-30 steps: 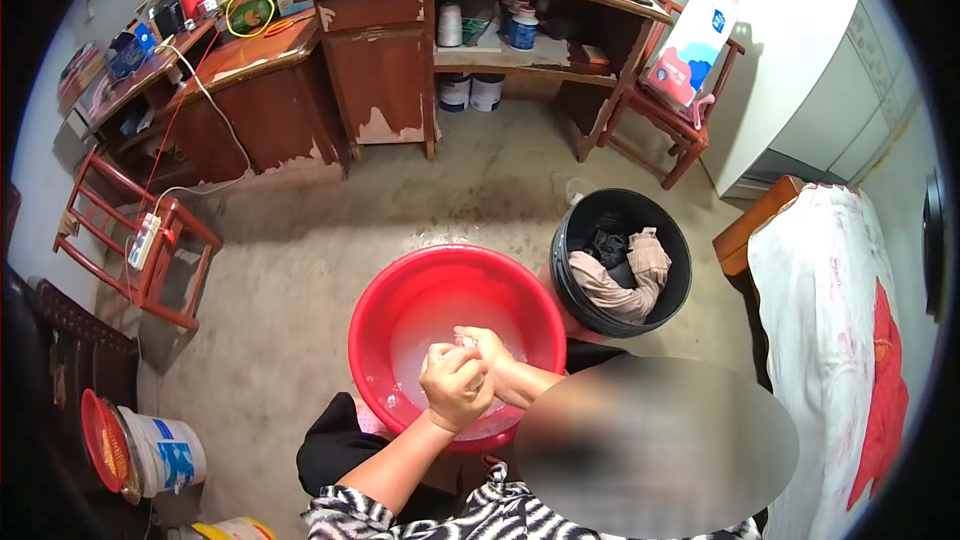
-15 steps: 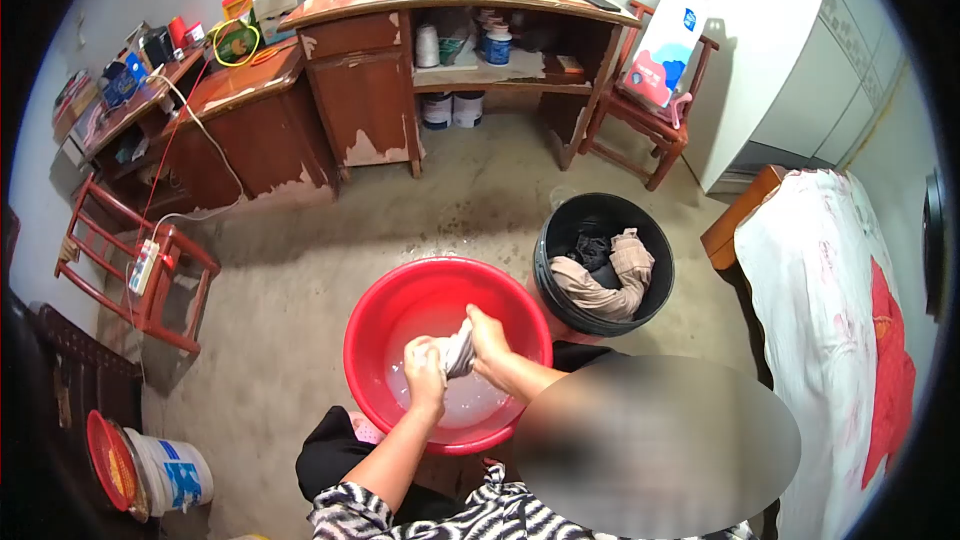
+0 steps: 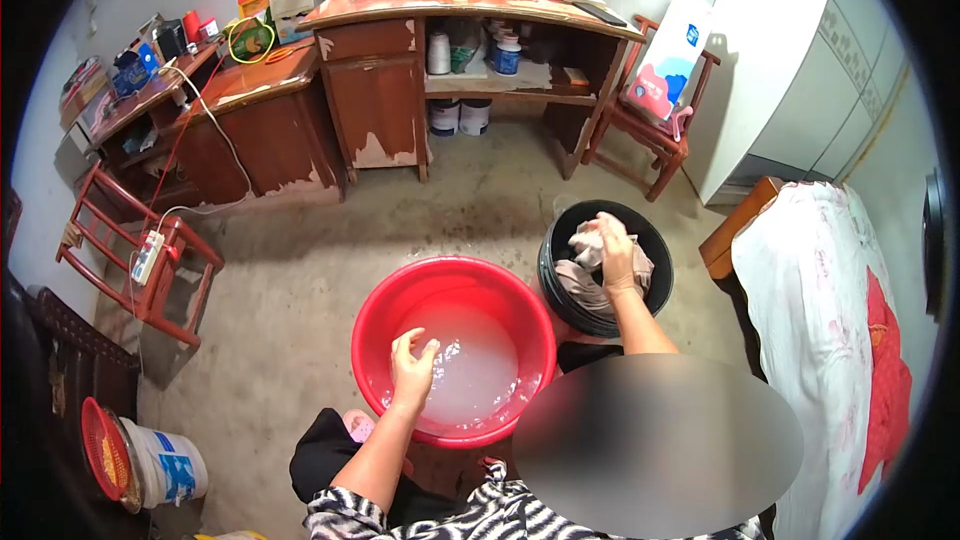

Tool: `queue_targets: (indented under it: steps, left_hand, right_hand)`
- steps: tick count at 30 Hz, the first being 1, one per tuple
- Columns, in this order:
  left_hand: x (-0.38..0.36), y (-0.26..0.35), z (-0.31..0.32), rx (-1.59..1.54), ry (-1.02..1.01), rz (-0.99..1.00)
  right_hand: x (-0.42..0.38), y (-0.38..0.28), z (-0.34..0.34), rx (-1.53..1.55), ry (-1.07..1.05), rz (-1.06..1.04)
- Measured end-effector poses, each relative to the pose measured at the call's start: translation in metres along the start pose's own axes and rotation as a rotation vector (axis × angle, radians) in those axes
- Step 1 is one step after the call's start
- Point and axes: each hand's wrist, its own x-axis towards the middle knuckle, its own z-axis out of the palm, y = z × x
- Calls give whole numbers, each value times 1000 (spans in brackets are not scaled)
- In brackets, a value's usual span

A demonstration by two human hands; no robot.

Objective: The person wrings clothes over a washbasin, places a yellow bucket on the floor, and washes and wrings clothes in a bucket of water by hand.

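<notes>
My left hand (image 3: 413,368) is over the left part of a red basin (image 3: 368,315), its fingers apart with nothing in them. Cloudy water (image 3: 465,365) with some bubbles fills the bottom of the basin. At the right, my right hand (image 3: 612,252) is above a black bucket (image 3: 657,240). A pale wet cloth (image 3: 588,243) lies at its fingers, over the bucket's contents; whether the fingers still grip it is hard to make out. Beige cloth (image 3: 580,283) lies lower in the bucket.
A worn wooden desk (image 3: 375,110) runs along the back. A red chair (image 3: 180,270) with a power strip (image 3: 148,258) stands left, a second chair (image 3: 650,130) back right. A bed (image 3: 810,290) is at the right, a white bucket (image 3: 170,465) at lower left.
My two hands, which were wringing the pale cloth over the basin, are now apart. The right one has moved with the cloth to the black bucket; the left has let go and opened.
</notes>
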Motion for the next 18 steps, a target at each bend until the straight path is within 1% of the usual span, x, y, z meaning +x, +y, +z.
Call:
queue_targets:
  steps: [2,4,5,6,8,9,10,11,12,13,14,16,18]
  left_hand:
    - [6,-11,-3,40,70,72]
    - [8,-1,-13,146,156,187]
    - [11,-1,-18,157,204,229]
    - [15,-5,-25,175,237,250]
    - [17,-3,-34,158,388,212]
    - [18,-10,-42,206,404,128]
    - [17,-16,-47,210,421,124]
    - [16,-22,-52,269,475,-23]
    - [14,-25,-56,324,524,-171]
    - [11,-26,-61,282,503,-278]
    - [11,-43,-62,280,515,-280]
    - [13,-90,-68,181,397,-383]
    - [3,-90,-69,-33,228,-439]
  right_hand:
    - [4,27,-2,-268,-107,-136]
    - [-16,21,17,-328,-203,77]
    - [-27,27,29,-391,-226,20]
    - [-43,14,40,-495,-285,95]
    - [-58,52,40,-687,-315,138]
    - [-70,51,42,-801,-340,167]
    - [-80,48,44,-916,-360,194]
    - [-88,46,47,-979,-382,244]
    - [-100,46,49,-1070,-324,166]
    - [-108,46,48,-1059,-334,188]
    - [-115,47,47,-1045,-347,205]
    - [-129,57,44,-993,-265,169]
    - [-135,81,37,-711,-94,342]
